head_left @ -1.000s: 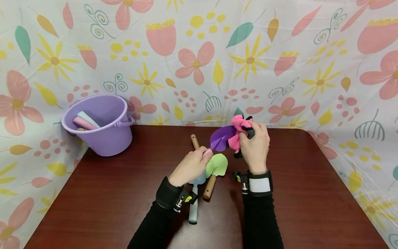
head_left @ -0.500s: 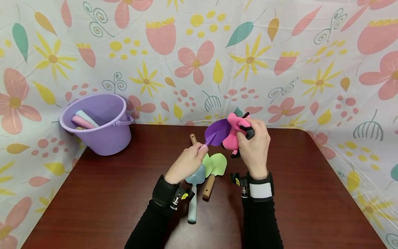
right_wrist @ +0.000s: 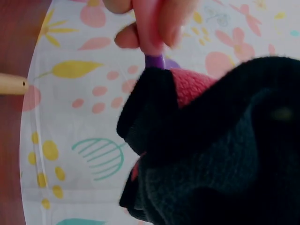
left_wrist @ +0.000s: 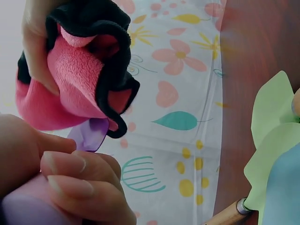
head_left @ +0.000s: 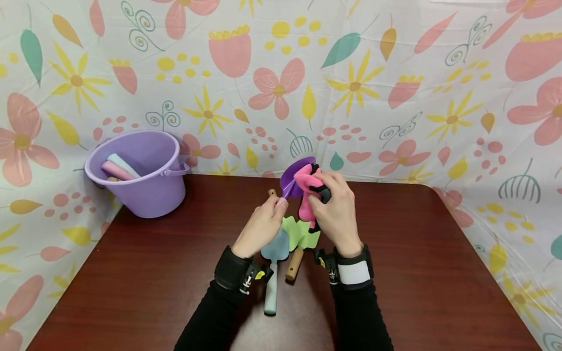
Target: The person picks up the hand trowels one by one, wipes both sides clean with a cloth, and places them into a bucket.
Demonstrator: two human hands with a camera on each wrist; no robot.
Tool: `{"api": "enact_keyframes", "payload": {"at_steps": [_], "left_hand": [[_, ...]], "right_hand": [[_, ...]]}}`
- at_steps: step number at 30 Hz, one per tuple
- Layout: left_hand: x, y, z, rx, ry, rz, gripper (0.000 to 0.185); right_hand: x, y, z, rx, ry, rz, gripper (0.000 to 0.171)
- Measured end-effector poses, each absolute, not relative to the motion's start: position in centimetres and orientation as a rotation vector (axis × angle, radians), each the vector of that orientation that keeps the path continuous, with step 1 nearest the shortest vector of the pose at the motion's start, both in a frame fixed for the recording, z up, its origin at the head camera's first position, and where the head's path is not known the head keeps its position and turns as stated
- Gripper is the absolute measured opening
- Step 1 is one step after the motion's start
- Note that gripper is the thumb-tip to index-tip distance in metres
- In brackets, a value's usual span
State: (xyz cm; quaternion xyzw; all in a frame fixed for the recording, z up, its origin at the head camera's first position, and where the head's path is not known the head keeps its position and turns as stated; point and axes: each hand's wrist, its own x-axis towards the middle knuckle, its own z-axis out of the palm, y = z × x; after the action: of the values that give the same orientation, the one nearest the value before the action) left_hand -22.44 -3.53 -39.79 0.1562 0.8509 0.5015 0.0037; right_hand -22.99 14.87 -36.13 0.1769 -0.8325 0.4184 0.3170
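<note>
My left hand (head_left: 261, 225) pinches the pink handle of a toy shovel with a purple blade (head_left: 291, 177), held up above the table. My right hand (head_left: 335, 214) grips a pink cloth with black trim (head_left: 306, 195) and presses it against the purple blade. In the left wrist view the cloth (left_wrist: 75, 79) is bunched over the blade (left_wrist: 89, 133), with my left fingers (left_wrist: 70, 178) curled round the handle. The right wrist view is filled by the cloth (right_wrist: 220, 150), with the shovel's handle (right_wrist: 149, 33) above it.
On the dark wooden table (head_left: 153, 282) under my hands lie a blue shovel (head_left: 273, 273), two green shovels with wooden handles (head_left: 298, 243) and another wooden handle (head_left: 272, 193). A purple bucket (head_left: 140, 173) holding pink and blue handles leans at the back left. Flowered cloth walls the table.
Both hands have moved left and a little nearer. The purple blade has tipped from lying flat to standing more upright, and the cloth has slid along it.
</note>
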Motion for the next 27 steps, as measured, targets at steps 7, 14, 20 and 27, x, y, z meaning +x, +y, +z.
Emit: {"api": "enact_keyframes", "payload": {"at_steps": [7,14,20,27], "left_hand": [[-22.6,-3.6,-39.8,0.477,2.701,1.564,0.026],[-22.4,-3.5,-39.7,0.503,2.731,1.494,0.024],[-22.2,-3.2,-39.9,0.529,2.728,1.49,0.023],[-22.1,-3.0,-39.8,0.58,2.777,1.437,0.023]], "right_hand": [[-23.1,14.1,-36.4,0.567,-2.31,1.068,0.032],[-23.1,13.3,-36.6,0.621,-2.448,1.062,0.039],[-22.9,12.9,-37.0,0.515,-2.454,1.036,0.034],[-23.5,13.1,-37.3,0.348,-2.423,0.956,0.03]]}}
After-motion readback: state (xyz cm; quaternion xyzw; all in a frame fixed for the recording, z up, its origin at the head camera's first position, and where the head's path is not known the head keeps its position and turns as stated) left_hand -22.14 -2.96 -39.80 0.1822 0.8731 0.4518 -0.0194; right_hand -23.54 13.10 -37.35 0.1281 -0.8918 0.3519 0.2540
